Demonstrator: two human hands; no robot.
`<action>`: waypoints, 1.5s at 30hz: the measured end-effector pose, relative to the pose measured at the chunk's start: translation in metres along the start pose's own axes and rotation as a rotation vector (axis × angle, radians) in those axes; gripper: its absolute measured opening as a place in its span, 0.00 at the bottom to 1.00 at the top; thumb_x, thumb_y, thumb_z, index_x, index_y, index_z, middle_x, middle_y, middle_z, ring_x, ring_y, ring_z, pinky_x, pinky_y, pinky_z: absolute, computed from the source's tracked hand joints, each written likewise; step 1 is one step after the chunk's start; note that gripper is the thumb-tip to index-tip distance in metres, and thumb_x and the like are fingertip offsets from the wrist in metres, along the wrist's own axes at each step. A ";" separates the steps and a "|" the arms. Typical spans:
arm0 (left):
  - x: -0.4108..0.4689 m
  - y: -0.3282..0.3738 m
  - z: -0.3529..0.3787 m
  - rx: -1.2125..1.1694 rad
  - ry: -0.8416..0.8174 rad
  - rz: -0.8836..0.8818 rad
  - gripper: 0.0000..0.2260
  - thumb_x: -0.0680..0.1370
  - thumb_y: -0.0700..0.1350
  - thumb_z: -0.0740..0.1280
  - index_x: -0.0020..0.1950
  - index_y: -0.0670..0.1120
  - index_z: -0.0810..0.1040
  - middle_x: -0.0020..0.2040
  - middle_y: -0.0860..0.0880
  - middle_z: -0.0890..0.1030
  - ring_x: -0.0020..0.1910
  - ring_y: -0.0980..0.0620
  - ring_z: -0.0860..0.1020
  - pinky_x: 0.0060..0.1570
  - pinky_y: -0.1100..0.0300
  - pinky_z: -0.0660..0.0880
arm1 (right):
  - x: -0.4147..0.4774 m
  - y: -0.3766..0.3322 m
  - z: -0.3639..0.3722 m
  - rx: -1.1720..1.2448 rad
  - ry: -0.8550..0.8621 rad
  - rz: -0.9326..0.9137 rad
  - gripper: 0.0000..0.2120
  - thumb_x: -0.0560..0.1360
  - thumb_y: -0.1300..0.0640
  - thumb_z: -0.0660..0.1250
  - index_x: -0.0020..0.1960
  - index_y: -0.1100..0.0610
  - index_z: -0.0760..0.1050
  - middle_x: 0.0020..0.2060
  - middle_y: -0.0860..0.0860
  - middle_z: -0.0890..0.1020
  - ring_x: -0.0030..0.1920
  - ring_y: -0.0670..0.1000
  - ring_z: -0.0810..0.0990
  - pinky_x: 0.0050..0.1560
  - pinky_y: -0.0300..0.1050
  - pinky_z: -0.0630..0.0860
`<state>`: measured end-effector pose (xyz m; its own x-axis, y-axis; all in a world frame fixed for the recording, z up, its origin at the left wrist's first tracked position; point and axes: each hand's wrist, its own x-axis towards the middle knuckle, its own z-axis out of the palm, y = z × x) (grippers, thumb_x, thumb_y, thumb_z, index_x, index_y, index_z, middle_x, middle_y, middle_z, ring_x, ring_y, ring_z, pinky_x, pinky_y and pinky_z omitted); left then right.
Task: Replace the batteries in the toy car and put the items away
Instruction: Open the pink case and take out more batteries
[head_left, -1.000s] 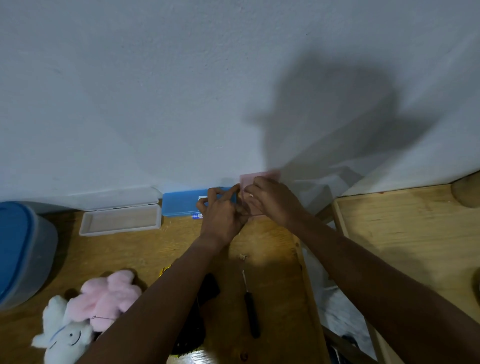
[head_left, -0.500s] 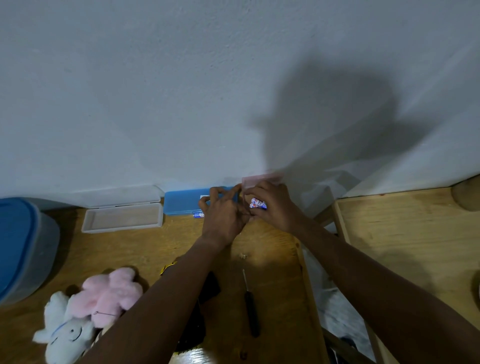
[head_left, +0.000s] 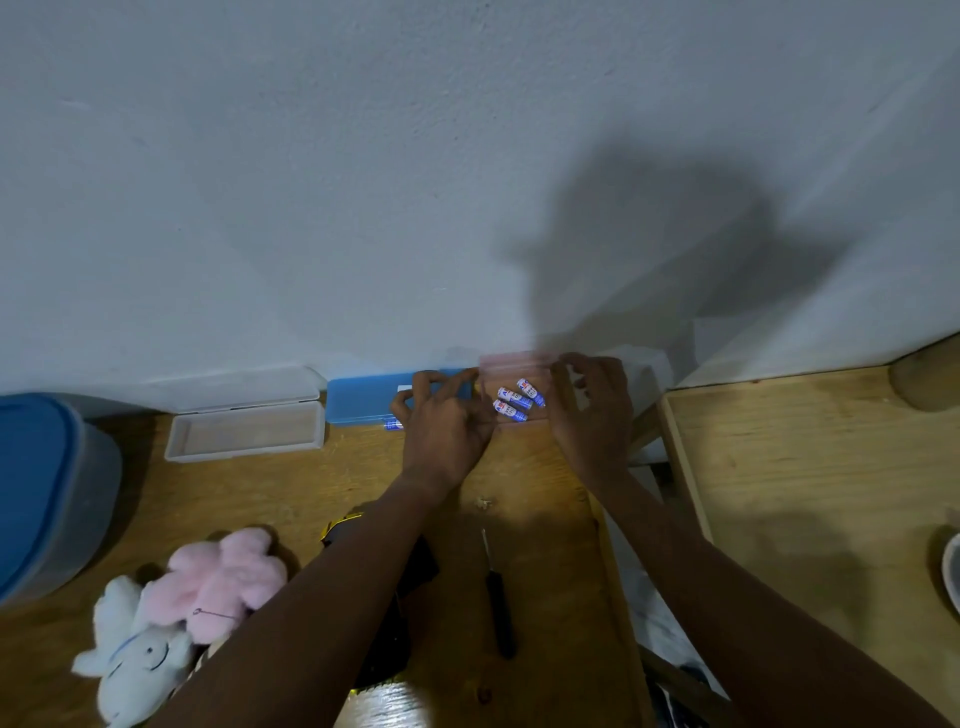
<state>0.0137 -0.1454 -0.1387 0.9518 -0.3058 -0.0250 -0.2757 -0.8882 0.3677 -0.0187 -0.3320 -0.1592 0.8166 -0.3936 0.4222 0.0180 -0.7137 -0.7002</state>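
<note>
A small clear pink case (head_left: 511, 364) stands against the wall with its lid raised and blurred. Inside lie three blue-and-white batteries (head_left: 514, 402). My left hand (head_left: 441, 423) pinches the case's left edge, and my right hand (head_left: 592, 410) holds its right side at the lid. One more battery (head_left: 393, 424) lies beside a shut blue case (head_left: 363, 405). The dark toy car (head_left: 343, 527) with yellow trim is mostly hidden under my left forearm. A black-handled screwdriver (head_left: 498, 603) lies on the wooden table (head_left: 545, 493) between my arms.
An open white case (head_left: 244, 434) sits left of the blue case. A blue-lidded tub (head_left: 47, 499) stands at the far left. Pink (head_left: 218, 577) and white (head_left: 135, 660) plush toys lie near the front left. A second wooden surface (head_left: 810, 493) lies to the right across a gap.
The pink case's lid has swung up and my hands have spread apart, so the batteries inside now show. The camera view has tilted slightly.
</note>
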 end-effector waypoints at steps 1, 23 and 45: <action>-0.001 0.000 0.000 -0.017 0.036 -0.011 0.06 0.75 0.53 0.71 0.40 0.54 0.85 0.69 0.55 0.77 0.69 0.45 0.64 0.60 0.48 0.54 | 0.001 -0.004 -0.001 0.013 -0.007 0.053 0.13 0.74 0.53 0.71 0.56 0.56 0.78 0.51 0.52 0.78 0.48 0.46 0.77 0.45 0.36 0.76; -0.004 0.007 0.002 0.138 0.014 0.066 0.11 0.78 0.55 0.67 0.58 0.56 0.83 0.66 0.55 0.79 0.70 0.47 0.65 0.64 0.44 0.55 | -0.023 0.014 0.009 -0.065 -0.461 -0.078 0.19 0.78 0.52 0.68 0.69 0.48 0.75 0.70 0.48 0.73 0.67 0.47 0.73 0.62 0.35 0.71; -0.020 0.019 -0.027 0.344 -0.483 0.102 0.30 0.83 0.58 0.54 0.82 0.54 0.46 0.83 0.50 0.43 0.79 0.36 0.37 0.72 0.31 0.37 | 0.003 -0.008 0.023 -0.460 -0.666 -0.082 0.20 0.81 0.54 0.61 0.73 0.52 0.69 0.68 0.54 0.75 0.69 0.56 0.70 0.66 0.51 0.73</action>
<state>-0.0071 -0.1466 -0.1061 0.7715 -0.4450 -0.4547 -0.4667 -0.8816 0.0709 -0.0033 -0.3143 -0.1660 0.9975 -0.0060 -0.0705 -0.0278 -0.9491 -0.3137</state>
